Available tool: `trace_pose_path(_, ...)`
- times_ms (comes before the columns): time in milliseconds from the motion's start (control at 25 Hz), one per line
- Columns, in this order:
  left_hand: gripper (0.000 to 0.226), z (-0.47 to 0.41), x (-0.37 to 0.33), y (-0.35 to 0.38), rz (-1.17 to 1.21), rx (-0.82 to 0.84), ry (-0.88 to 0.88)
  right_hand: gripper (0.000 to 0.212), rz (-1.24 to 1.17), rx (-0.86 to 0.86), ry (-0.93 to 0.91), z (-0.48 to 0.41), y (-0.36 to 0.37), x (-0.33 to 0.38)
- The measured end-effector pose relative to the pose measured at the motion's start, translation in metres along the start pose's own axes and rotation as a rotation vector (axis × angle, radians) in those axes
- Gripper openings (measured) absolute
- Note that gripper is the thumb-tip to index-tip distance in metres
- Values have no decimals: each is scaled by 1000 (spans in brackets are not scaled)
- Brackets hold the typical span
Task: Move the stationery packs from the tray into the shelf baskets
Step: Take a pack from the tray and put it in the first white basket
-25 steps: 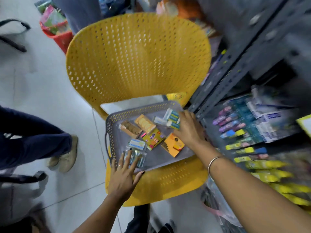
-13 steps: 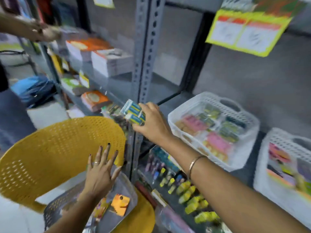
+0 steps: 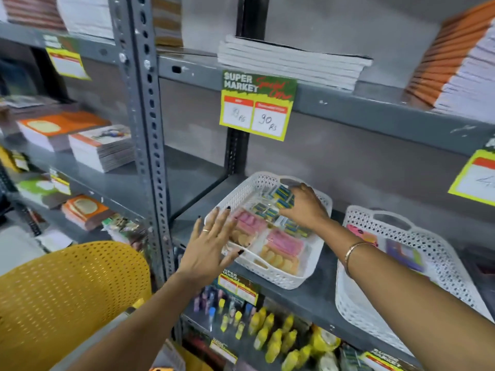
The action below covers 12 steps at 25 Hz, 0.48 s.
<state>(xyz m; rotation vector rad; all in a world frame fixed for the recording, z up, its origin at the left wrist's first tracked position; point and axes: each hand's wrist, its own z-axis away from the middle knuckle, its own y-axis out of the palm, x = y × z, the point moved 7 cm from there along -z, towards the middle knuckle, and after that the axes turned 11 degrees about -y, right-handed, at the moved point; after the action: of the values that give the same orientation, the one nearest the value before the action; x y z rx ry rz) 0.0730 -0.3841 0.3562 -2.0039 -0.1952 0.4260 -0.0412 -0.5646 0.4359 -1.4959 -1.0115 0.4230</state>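
A white perforated basket (image 3: 290, 282) sits on the grey shelf, holding pink, orange and blue-and-yellow stationery packs. My right hand (image 3: 304, 207) reaches into its far end, fingers closed on blue-and-yellow packs (image 3: 281, 195) just above others of the same kind. My left hand (image 3: 211, 245) is spread open, palm down, at the basket's near left corner, touching its rim. The tray is out of view below.
A second white basket (image 3: 439, 261) with a few packs stands to the right. The yellow chair back (image 3: 67, 295) is at lower left. A grey upright post (image 3: 150, 145) divides the shelves. Notebook stacks (image 3: 101, 151) lie left; bottles (image 3: 270, 336) fill the shelf below.
My view has swung up from the tray to the shelf. My right hand has carried the blue-and-yellow packs from the tray into the white basket. My left hand rose to the basket's corner.
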Motion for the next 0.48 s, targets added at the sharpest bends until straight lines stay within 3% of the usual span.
trace_pose_path(200,97,-14,-13,17,74,118,39,50,51,181,157,-1,35,-56)
trace_pose_path(480,83,-14,-12,17,77,64,34,58,64,336,204,-7,82,-85)
